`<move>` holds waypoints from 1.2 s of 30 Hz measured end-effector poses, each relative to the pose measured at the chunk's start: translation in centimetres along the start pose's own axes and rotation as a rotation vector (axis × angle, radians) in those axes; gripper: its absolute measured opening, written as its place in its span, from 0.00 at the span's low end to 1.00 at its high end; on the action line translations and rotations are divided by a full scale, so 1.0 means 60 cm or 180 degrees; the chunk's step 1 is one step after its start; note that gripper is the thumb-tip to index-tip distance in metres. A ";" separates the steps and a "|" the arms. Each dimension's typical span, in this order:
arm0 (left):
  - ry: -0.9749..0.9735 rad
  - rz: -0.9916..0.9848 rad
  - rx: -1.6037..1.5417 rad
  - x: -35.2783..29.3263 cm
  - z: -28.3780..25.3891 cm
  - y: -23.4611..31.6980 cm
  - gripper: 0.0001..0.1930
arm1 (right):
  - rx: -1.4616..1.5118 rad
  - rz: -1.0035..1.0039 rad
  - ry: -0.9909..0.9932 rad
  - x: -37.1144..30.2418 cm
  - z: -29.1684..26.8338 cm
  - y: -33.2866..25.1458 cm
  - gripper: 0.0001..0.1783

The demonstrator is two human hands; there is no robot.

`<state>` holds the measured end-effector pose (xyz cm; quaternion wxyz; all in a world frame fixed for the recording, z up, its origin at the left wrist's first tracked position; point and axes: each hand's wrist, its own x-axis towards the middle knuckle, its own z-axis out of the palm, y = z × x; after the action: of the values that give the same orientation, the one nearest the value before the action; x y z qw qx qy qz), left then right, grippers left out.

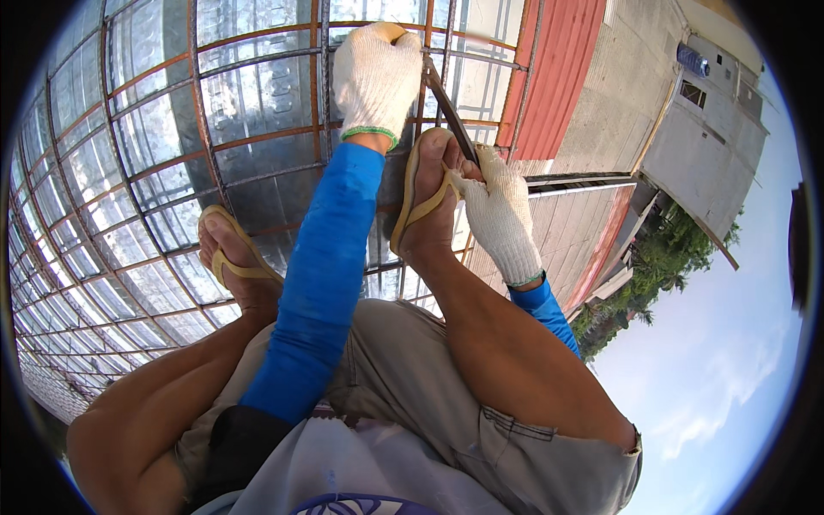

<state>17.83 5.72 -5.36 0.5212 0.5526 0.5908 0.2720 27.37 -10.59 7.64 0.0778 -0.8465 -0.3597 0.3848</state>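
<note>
My left hand (378, 81), in a white knitted glove with a green cuff, is closed over the bars of a steel rebar grid (266, 62). What lies inside its fingers is hidden. My right hand (502, 215), gloved alike, is wrapped round the handles of long dark metal pincers (451, 112). The pincers slant up and left from that hand, and their head is against a bar just right of my left fist. My right foot, in a yellow flip-flop (433, 202), stands between both hands, close to the pincers' handles.
Shiny corrugated metal sheets (249, 94) lie under the grid. My other flip-flop (245, 272) rests on the bars at left. To the right are a red roof panel (562, 73), grey roofing (631, 86), a dark gap beside a beam (579, 179), a building and trees (665, 253).
</note>
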 end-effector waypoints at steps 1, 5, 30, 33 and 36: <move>0.0062 0.0105 0.0148 0.002 0.000 -0.001 0.13 | 0.0042 0.0007 0.0003 -0.005 -0.002 -0.011 0.16; 0.0164 0.0105 0.0138 0.002 0.004 0.000 0.13 | -0.0181 0.0034 0.0599 0.003 -0.012 -0.031 0.15; 0.0124 -0.0092 0.0382 0.007 0.004 -0.008 0.16 | 0.0301 0.0443 0.0676 0.002 -0.006 -0.045 0.17; -0.0011 -0.0241 0.0348 0.002 -0.001 -0.003 0.17 | -0.0147 0.0299 0.0470 0.006 0.002 -0.039 0.17; -0.0103 -0.0133 0.0552 0.006 -0.005 0.001 0.17 | 0.0030 0.0454 0.0199 0.005 0.000 -0.030 0.18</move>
<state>17.62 6.14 -5.29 0.4864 0.5876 0.6149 0.1998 26.52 -9.09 8.20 0.0654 -0.8811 -0.2940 0.3645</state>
